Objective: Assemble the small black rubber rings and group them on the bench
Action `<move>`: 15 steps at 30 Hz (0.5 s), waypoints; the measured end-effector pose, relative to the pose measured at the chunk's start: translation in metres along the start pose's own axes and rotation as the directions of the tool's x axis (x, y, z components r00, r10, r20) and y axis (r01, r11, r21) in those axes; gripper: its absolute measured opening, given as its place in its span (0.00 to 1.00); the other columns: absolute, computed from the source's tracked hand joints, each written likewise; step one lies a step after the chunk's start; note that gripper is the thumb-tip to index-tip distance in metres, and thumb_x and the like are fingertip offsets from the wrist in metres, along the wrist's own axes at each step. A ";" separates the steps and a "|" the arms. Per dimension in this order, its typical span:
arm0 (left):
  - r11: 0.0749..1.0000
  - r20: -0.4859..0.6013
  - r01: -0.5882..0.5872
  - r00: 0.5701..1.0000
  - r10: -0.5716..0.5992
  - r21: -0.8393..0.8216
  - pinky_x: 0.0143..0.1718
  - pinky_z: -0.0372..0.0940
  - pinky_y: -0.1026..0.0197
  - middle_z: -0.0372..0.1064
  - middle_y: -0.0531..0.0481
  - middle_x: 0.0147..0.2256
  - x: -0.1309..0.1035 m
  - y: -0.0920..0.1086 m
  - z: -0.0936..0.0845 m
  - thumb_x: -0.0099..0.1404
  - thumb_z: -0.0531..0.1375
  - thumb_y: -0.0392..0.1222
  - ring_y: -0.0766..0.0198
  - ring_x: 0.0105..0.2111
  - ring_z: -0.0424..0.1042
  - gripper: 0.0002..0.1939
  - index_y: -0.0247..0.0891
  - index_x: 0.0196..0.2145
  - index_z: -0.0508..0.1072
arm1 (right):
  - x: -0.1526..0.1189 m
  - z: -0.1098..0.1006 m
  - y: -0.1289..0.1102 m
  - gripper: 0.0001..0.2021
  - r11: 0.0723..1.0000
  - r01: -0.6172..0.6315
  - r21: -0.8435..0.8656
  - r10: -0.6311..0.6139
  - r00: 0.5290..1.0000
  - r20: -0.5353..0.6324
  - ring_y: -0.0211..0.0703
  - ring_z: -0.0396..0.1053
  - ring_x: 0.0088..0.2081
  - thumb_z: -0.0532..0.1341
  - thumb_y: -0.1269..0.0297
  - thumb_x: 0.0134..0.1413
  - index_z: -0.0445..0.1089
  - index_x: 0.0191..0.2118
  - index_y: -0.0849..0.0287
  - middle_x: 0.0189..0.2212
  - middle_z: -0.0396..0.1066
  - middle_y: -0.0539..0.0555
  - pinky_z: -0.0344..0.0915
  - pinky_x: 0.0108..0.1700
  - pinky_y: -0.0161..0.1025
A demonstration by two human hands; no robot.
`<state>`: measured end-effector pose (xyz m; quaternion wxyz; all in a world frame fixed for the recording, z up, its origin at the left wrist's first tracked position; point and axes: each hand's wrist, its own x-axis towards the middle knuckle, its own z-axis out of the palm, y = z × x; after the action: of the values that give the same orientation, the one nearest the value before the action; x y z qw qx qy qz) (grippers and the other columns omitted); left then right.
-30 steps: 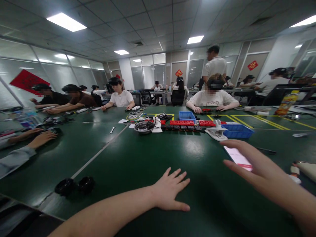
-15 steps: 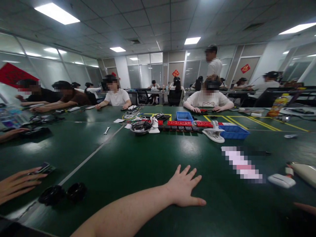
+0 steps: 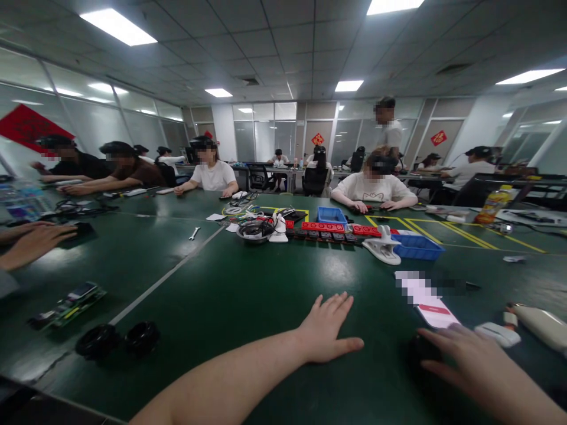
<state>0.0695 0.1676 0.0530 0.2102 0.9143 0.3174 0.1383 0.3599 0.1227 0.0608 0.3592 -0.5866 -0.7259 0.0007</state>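
Note:
My left hand (image 3: 330,330) lies palm down on the green table (image 3: 266,277), its fingers stretched out and nothing in it. On the right, my right hand (image 3: 473,360) is closed around a dark round thing (image 3: 420,354), blurred and partly covered by the fingers. A phone (image 3: 436,313) with a pink and white screen lies just beyond that hand. Beside its wrist is a white earbud case (image 3: 498,334). Two black ring-shaped things, one at the left (image 3: 96,341) and another close by (image 3: 142,337), lie left of my left forearm.
A circuit board (image 3: 68,307) lies at the left, near a co-worker's hand (image 3: 38,245). Farther off are a wrench (image 3: 194,234), a bowl of cables (image 3: 254,231), red blocks in a row (image 3: 323,227), a white clamp (image 3: 383,247) and a blue tray (image 3: 419,247). Several people sit around.
My right hand has come in from the right edge with the dark round thing. My left hand's fingers have drawn closer together. The co-worker's hand has left the circuit board.

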 end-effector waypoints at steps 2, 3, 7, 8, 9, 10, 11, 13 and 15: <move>0.999 -0.093 0.003 0.996 -0.007 -0.044 0.59 0.34 0.46 0.31 0.43 0.62 -0.002 -0.004 -0.005 0.60 0.39 0.66 0.56 0.61 0.34 0.41 0.37 0.61 0.32 | 0.010 0.017 -0.036 0.18 0.972 0.207 -0.114 -0.169 0.947 0.275 0.49 0.68 0.27 0.65 0.47 0.32 0.73 0.33 0.48 0.26 0.71 0.56 0.62 0.30 0.47; 0.998 -0.132 -0.012 0.991 0.003 -0.061 0.59 0.35 0.48 0.32 0.43 0.62 -0.003 -0.007 -0.009 0.59 0.38 0.67 0.56 0.61 0.35 0.42 0.36 0.61 0.33 | 0.014 0.027 -0.052 0.17 0.952 0.267 -0.153 -0.207 0.923 0.323 0.48 0.67 0.28 0.65 0.49 0.36 0.73 0.34 0.49 0.26 0.71 0.55 0.62 0.30 0.46; 0.996 -0.171 -0.061 0.984 0.048 -0.071 0.58 0.42 0.52 0.37 0.41 0.61 -0.011 -0.025 -0.022 0.54 0.41 0.71 0.55 0.60 0.40 0.48 0.34 0.61 0.37 | 0.026 0.064 -0.097 0.14 0.893 0.385 -0.232 -0.306 0.899 0.314 0.46 0.65 0.29 0.62 0.53 0.43 0.71 0.34 0.56 0.25 0.68 0.54 0.61 0.30 0.41; 0.997 -0.127 -0.054 0.991 0.047 -0.053 0.58 0.42 0.51 0.38 0.40 0.61 -0.013 -0.030 -0.025 0.52 0.44 0.72 0.54 0.60 0.40 0.50 0.33 0.60 0.38 | 0.028 0.073 -0.101 0.13 0.888 0.393 -0.239 -0.323 0.903 0.283 0.46 0.65 0.30 0.61 0.54 0.46 0.71 0.35 0.58 0.25 0.68 0.54 0.61 0.31 0.41; 0.999 -0.064 -0.043 0.997 0.041 -0.027 0.58 0.41 0.49 0.39 0.38 0.60 -0.016 -0.034 -0.026 0.49 0.48 0.73 0.51 0.60 0.41 0.53 0.32 0.60 0.40 | 0.031 0.082 -0.104 0.13 0.884 0.402 -0.240 -0.344 0.906 0.248 0.45 0.64 0.30 0.60 0.55 0.47 0.70 0.36 0.59 0.26 0.67 0.54 0.61 0.31 0.40; 1.000 0.003 -0.031 1.000 0.031 0.000 0.58 0.40 0.46 0.40 0.37 0.60 -0.018 -0.038 -0.027 0.47 0.51 0.72 0.49 0.59 0.41 0.54 0.31 0.60 0.42 | 0.033 0.090 -0.106 0.13 0.882 0.410 -0.233 -0.365 0.907 0.212 0.45 0.64 0.31 0.59 0.56 0.49 0.69 0.37 0.60 0.27 0.67 0.55 0.61 0.32 0.40; 0.999 0.055 -0.019 0.998 0.018 0.027 0.58 0.39 0.44 0.41 0.36 0.60 -0.020 -0.041 -0.027 0.45 0.53 0.72 0.48 0.59 0.41 0.54 0.31 0.59 0.45 | 0.036 0.097 -0.107 0.14 0.883 0.415 -0.219 -0.382 0.907 0.178 0.45 0.64 0.31 0.58 0.57 0.50 0.68 0.38 0.60 0.28 0.66 0.55 0.61 0.33 0.40; 0.998 0.073 0.014 0.997 -0.018 0.058 0.57 0.39 0.42 0.46 0.37 0.58 -0.021 -0.045 -0.025 0.45 0.54 0.70 0.46 0.58 0.45 0.50 0.33 0.58 0.50 | 0.041 0.110 -0.108 0.14 0.891 0.416 -0.180 -0.397 0.908 0.132 0.45 0.63 0.32 0.57 0.59 0.50 0.67 0.40 0.61 0.29 0.65 0.56 0.62 0.34 0.41; 0.995 -0.023 0.081 0.997 -0.080 0.065 0.56 0.43 0.42 0.55 0.40 0.54 -0.017 -0.047 -0.021 0.45 0.56 0.68 0.47 0.55 0.52 0.45 0.36 0.54 0.56 | 0.048 0.121 -0.108 0.13 0.906 0.400 -0.138 -0.386 0.915 0.118 0.45 0.63 0.33 0.57 0.60 0.49 0.67 0.39 0.62 0.31 0.64 0.56 0.62 0.35 0.42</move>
<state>0.0239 0.1958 0.0472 0.1820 0.9058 0.3605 0.1284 0.2019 0.1809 0.0421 0.2717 -0.4543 -0.8421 -0.1037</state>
